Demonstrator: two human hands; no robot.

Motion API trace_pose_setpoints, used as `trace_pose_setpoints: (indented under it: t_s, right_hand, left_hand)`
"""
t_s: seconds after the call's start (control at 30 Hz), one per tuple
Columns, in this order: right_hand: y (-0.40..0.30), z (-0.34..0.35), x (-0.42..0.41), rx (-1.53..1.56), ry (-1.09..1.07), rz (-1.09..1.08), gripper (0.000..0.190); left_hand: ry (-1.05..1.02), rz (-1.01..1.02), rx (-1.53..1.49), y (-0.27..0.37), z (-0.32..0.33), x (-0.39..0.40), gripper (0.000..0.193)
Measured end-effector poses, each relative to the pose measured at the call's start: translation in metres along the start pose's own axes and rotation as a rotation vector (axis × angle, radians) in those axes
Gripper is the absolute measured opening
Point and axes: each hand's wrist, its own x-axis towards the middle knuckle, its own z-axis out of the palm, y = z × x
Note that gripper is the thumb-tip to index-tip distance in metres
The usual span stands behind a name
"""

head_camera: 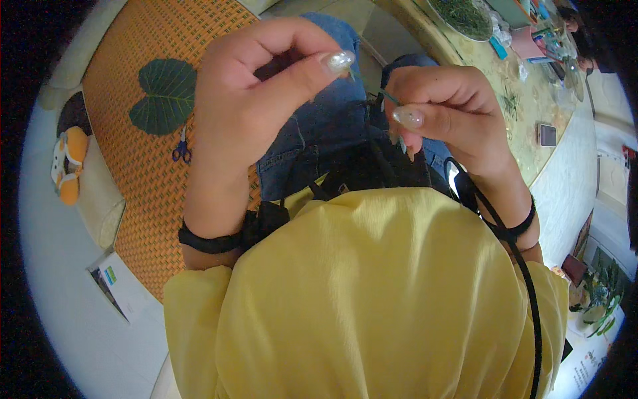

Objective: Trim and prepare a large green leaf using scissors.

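Over my lap, my left hand (271, 87) holds its thumb and forefinger tips pinched together, with a bit of green showing at the tips. My right hand (443, 112) pinches a thin green plant stem (390, 97) between thumb and fingers, its other fingers curled. The stem points toward the left fingertips; whether both hands hold the same piece is too fine to tell. Left of my left hand, a broad dark green leaf (164, 97) lies flat on the woven mat (144, 209). Small scissors (182, 149) with dark blue handles lie just below it, partly behind my wrist.
On the table (528, 109) at right are a tray of green sprigs (461, 17), loose green bits (510, 102), a small square device (547, 135) and a pink box (531, 45). A plush toy (70, 164) sits far left. A black cable (523, 269) runs past my right arm.
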Motion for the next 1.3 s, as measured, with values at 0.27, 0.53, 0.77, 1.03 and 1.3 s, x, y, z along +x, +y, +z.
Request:
trace_pose_setpoints:
  t_s: [0.27,0.53,0.77,1.03,1.3]
  right_hand:
    - [-0.003,0.001,-0.001,-0.018,0.01,0.035,0.017]
    - [-0.003,0.003,-0.002,-0.008,0.042,0.071,0.016]
    - [0.0,0.0,-0.002,-0.039,0.018,0.035,0.017]
    - [-0.003,-0.023,-0.008,-0.187,0.005,0.011,0.014]
    - [-0.012,-0.036,-0.011,-0.372,0.018,-0.016,0.015]
  left_hand:
    - [0.143,0.006,-0.078,-0.009,-0.003,-0.002,0.011]
    - [0.166,0.041,-0.2,-0.014,-0.004,0.004,0.009]
    - [0.291,-0.011,-0.179,-0.014,0.001,0.004,0.01]
    - [-0.024,-0.135,0.024,-0.002,-0.009,0.002,0.009]
    - [-0.022,-0.224,-0.04,-0.002,-0.015,0.0,0.013]
